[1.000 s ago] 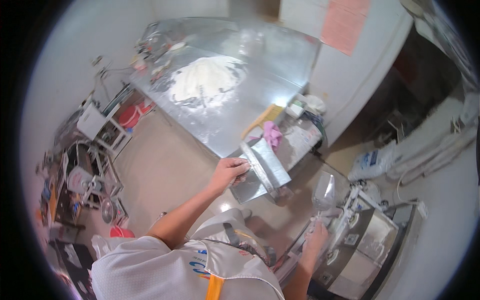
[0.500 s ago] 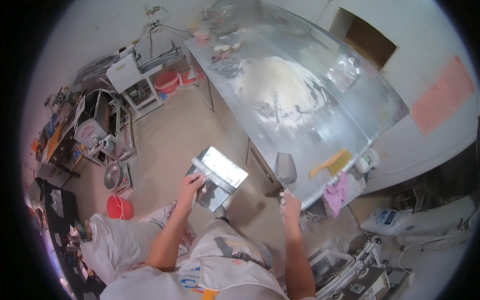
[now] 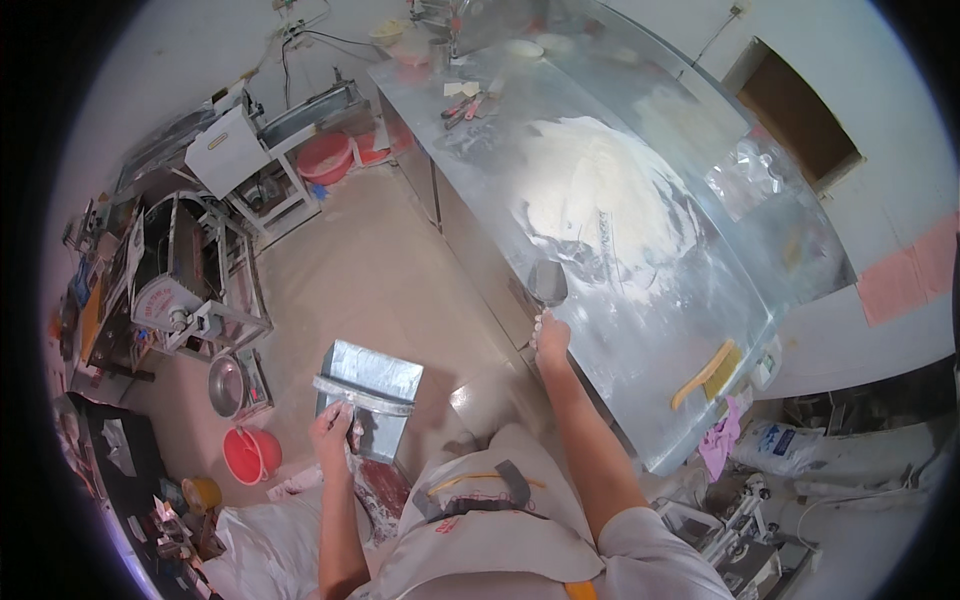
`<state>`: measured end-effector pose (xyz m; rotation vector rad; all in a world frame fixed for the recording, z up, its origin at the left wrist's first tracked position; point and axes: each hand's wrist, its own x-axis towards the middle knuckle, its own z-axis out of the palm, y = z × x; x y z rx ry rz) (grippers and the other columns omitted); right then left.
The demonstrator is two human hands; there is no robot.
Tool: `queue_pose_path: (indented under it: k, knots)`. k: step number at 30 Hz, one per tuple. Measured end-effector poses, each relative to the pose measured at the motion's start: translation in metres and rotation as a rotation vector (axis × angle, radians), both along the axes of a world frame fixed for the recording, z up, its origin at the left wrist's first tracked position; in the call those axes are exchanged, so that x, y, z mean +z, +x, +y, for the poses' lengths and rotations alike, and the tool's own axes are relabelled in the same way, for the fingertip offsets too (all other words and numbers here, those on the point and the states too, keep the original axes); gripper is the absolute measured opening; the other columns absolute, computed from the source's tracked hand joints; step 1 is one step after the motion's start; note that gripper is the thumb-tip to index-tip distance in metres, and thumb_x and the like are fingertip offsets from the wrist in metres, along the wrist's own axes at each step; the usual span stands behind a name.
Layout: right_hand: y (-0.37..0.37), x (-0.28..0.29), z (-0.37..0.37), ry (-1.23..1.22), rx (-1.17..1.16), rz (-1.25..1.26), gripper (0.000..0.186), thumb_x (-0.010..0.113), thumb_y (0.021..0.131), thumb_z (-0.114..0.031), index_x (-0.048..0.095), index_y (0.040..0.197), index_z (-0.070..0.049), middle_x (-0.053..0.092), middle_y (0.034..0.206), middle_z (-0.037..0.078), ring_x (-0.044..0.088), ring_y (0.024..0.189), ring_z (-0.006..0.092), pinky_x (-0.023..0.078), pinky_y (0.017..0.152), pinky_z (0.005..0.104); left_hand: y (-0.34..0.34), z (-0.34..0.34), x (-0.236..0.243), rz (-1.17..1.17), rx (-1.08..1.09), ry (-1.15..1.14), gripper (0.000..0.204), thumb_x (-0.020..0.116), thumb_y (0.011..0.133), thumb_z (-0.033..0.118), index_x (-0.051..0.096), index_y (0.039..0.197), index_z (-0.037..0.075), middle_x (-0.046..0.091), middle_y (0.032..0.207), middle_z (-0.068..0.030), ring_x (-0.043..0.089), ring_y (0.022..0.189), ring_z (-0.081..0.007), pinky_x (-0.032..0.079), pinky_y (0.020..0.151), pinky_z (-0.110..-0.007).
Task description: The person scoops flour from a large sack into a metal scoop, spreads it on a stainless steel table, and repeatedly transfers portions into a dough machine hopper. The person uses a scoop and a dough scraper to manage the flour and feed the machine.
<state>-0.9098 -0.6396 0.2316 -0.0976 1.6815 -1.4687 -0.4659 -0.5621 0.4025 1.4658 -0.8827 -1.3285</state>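
Note:
In my left hand (image 3: 335, 430) is a square sheet-metal pan (image 3: 386, 366) with a strap-like bar across it. My fingers are closed at its edge, and it hangs over the floor left of the table. My right hand (image 3: 550, 338) is wrapped round the handle of a metal scoop (image 3: 547, 283). The scoop's bowl sits over the near-left edge of the steel table (image 3: 640, 390); whether it touches the metal I cannot tell. Beyond it, a broad heap of white flour (image 3: 600, 165) is spread across the tabletop. Pale powder coats my right fingers.
A yellow-handled brush (image 3: 708, 375) and a pink cloth (image 3: 720, 440) lie at the table's near right corner. Tools (image 3: 465, 107) rest at its far end. Leftward stand machines (image 3: 190, 270), a red bucket (image 3: 250, 455), a steel bowl (image 3: 228, 386) and a white sack (image 3: 270, 545).
The view has shifted. My right hand has carried the scoop forward to the table's edge. My left hand, still gripping the pan, has moved left and lower in the view.

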Motion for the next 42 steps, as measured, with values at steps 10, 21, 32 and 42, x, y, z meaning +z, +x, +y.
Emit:
queue_pose_path:
  k: [10,21,32,42]
  knots:
    - [-0.058,-0.009,-0.246,-0.117,-0.312,-0.227,0.032,0.058,0.106,-0.029,0.058,0.080,-0.009,0.047,0.062,-0.001,0.044,0.045,0.0136,0.029,0.040,0.0323,-0.002,-0.125,-0.010,-0.078,0.190,0.048,0.010,0.071,0.099,0.014,0.073,0.100,0.004,0.064,0.069,-0.0002,0.051,0.050,-0.0062,0.034,0.043,-0.022]
    - [-0.177,-0.001,-0.376,-0.075,-0.398,-0.156,0.033,0.057,0.104,-0.030,0.062,0.084,-0.005,0.046,0.060,-0.001,0.041,0.044,0.0127,0.031,0.040,0.0320,-0.118,-0.362,0.034,-0.087,-0.031,0.054,0.012,0.065,0.102,0.011,0.074,0.105,0.002,0.063,0.072,-0.0002,0.050,0.051,-0.0067,0.037,0.045,-0.022]
    - [-0.177,0.005,-0.378,-0.187,-0.412,0.031,0.032,0.059,0.108,-0.027,0.064,0.085,-0.006,0.047,0.059,-0.004,0.042,0.045,0.0075,0.031,0.038,0.0280,-0.186,-0.529,0.020,0.010,-0.448,0.082,0.013,0.066,0.103,0.011,0.072,0.105,0.001,0.064,0.075,-0.0028,0.053,0.057,-0.0076,0.038,0.049,-0.023]
    - [-0.145,0.106,-0.367,-0.049,-0.470,0.179,0.036,0.064,0.106,-0.034,0.067,0.086,-0.005,0.050,0.060,-0.002,0.042,0.046,0.0091,0.033,0.043,0.0291,-0.287,-0.647,0.009,-0.083,-1.056,0.042,0.017,0.067,0.102,0.017,0.072,0.097,0.002,0.060,0.070,0.0012,0.050,0.056,-0.0050,0.035,0.051,-0.023]
